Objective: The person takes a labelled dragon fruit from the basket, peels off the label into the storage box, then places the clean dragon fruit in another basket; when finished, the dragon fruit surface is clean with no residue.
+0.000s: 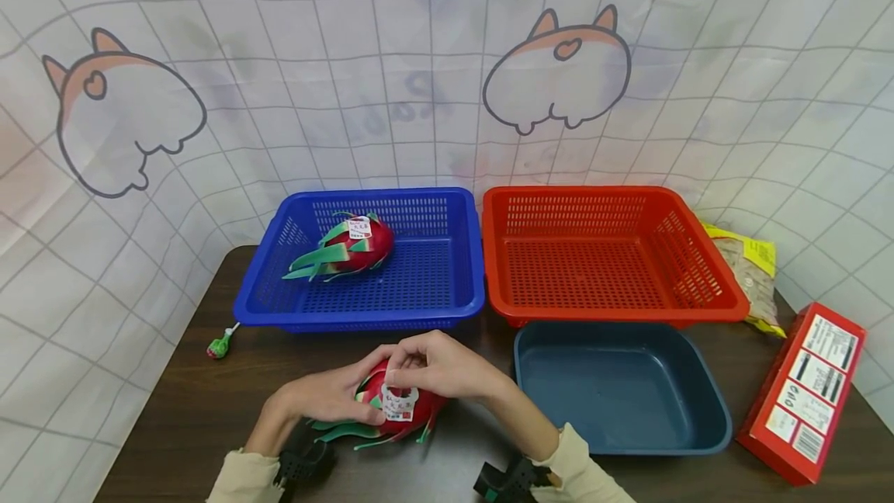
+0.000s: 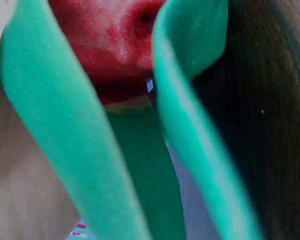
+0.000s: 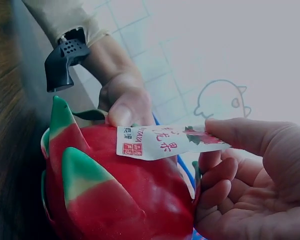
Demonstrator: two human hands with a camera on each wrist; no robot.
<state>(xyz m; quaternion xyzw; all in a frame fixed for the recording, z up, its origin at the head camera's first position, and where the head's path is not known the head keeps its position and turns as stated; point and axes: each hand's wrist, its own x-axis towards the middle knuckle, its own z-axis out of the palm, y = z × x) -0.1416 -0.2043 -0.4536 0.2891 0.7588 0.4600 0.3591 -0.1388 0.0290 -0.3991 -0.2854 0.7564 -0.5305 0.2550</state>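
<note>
On the dark table in front of me lies a red dragon fruit (image 1: 427,408) with green leaf tips. My left hand (image 1: 324,394) holds it from the left, thumb on the near side and fingers over the top. In the right wrist view, my right hand (image 3: 255,175) pinches one end of a white sticker label (image 3: 157,142) between thumb and forefinger. That end stands off the skin, while the other end lies against the fruit. Green leaves (image 2: 65,120) fill much of the left wrist view. A second dragon fruit (image 1: 370,243), also labelled, lies in the blue basket (image 1: 426,317).
Right of the blue basket stands a red basket (image 1: 615,310), with a dark blue tub (image 1: 621,449) before it. A yellow-topped bag (image 1: 757,254) and a red box (image 1: 778,410) are at the right. A green lollipop-like item (image 1: 220,345) lies at the left.
</note>
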